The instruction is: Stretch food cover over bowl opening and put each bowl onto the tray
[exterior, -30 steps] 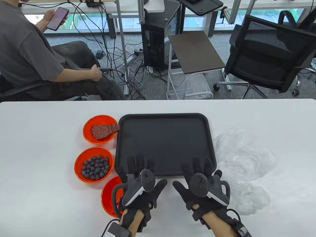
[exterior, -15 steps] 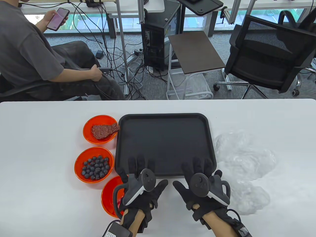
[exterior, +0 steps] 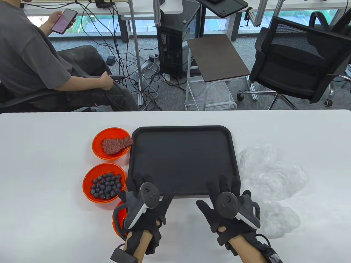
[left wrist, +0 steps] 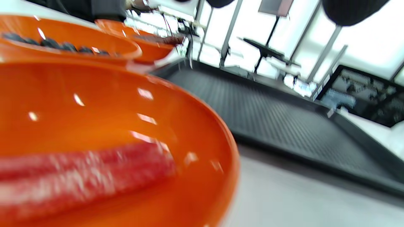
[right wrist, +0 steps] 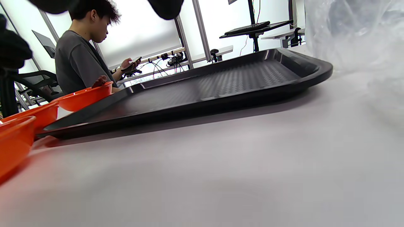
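Note:
A black tray (exterior: 181, 153) lies mid-table. Left of it stand three orange bowls: one with a slab of meat (exterior: 96, 146), one with blueberries (exterior: 87, 184), and a third (exterior: 118, 223) mostly hidden under my left hand (exterior: 137, 187). The left wrist view shows that third bowl (left wrist: 189, 126) close up, with a red sausage (left wrist: 79, 176) in it. Clear crumpled food covers (exterior: 271, 178) lie right of the tray. My right hand (exterior: 223, 187) hovers at the tray's near edge. Both hands have spread, straight fingers and hold nothing.
A person sits beyond the table's far left edge with a phone. An office chair and a small side table stand behind the table. In the right wrist view the tray (right wrist: 221, 85) spans the middle and the plastic covers (right wrist: 353, 31) fill the right.
My left hand has shifted left and slightly back, off the tray's edge and over the nearest bowl. My right hand has drifted slightly right and toward me.

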`<state>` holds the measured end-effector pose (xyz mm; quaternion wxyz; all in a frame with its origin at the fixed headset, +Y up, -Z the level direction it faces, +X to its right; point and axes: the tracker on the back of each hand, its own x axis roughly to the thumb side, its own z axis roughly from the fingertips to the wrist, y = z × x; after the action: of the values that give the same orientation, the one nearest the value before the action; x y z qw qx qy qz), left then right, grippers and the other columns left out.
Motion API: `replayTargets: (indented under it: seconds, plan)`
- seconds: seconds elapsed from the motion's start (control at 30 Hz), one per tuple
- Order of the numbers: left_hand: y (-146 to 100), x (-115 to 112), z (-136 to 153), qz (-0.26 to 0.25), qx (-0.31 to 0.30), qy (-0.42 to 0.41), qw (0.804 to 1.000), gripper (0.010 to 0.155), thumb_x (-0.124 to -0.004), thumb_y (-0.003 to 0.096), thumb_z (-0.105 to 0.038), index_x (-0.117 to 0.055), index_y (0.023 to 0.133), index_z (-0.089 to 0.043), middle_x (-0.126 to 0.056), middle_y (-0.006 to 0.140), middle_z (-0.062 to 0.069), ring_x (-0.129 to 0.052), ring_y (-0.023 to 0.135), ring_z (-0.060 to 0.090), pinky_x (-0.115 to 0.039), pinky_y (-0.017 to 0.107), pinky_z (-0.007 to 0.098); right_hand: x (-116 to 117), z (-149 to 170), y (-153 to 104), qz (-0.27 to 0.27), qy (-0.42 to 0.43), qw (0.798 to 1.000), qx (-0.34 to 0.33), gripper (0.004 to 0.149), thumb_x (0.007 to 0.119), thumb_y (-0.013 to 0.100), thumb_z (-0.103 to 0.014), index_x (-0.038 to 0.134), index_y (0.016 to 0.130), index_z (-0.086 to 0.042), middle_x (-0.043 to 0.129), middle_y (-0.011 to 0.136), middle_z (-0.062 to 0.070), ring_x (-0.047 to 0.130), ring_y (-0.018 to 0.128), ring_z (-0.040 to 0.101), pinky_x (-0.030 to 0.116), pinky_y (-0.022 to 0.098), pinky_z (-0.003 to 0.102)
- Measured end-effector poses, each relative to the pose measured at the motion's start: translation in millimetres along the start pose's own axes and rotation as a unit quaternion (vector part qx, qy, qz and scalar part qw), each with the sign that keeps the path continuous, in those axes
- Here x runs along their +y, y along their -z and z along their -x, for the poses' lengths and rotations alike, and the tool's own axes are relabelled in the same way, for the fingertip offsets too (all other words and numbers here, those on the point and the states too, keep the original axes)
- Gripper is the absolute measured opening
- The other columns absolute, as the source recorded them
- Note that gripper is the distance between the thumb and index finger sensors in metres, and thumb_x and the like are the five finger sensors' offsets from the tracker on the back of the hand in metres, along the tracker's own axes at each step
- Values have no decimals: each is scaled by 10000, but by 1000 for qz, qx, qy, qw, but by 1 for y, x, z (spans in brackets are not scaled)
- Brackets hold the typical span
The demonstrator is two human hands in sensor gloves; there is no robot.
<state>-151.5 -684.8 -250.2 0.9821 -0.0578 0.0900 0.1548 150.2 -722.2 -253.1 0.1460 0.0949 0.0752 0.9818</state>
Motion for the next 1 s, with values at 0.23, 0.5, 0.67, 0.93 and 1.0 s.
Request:
replayTargets:
  seconds: [0.23,0.5,0.67,0.93,1.0]
  plan:
    - [-17,25,68,-107,75,-19,991,834,-782,444,-733,-730,1057,-171,-821,1063,147,-910,888,462,-853,597,554,-2,6,-1,-1,12,1000,12,874,507,528,-752,287,1204,-243,66,1183,196,-13,971,605,160,512,841]
    - [-21,13,99,-37,148,-42,987,730,-899,451,-648,-899,930,-98,-1025,835,204,-1129,581,443,-1026,359,433,-1,3,-1,-3,8,1000,12,869,505,531,-746,314,1207,-234,89,1186,204,-4,968,613,167,511,839]
    - [-15,-4,101,12,166,-57,984,699,-957,459,-564,-862,960,-86,-1025,830,200,-1151,564,422,-1052,323,383,-2,5,-2,-4,10,1000,15,866,504,531,-744,325,1207,-232,98,1187,209,-2,967,614,168,511,839]
    - [-6,-20,105,33,182,-108,977,568,-969,482,-338,-829,974,-90,-1023,806,163,-1190,495,352,-1084,261,313,-2,7,-3,-8,16,1000,19,864,501,532,-741,339,1208,-227,112,1189,218,1,964,620,168,512,835]
    - [-5,-21,108,36,182,-140,973,530,-965,482,-291,-848,958,-89,-1032,791,159,-1192,476,351,-1087,247,307,-2,8,-4,-8,18,1000,19,862,500,533,-741,344,1208,-227,117,1189,219,4,963,622,167,512,834]
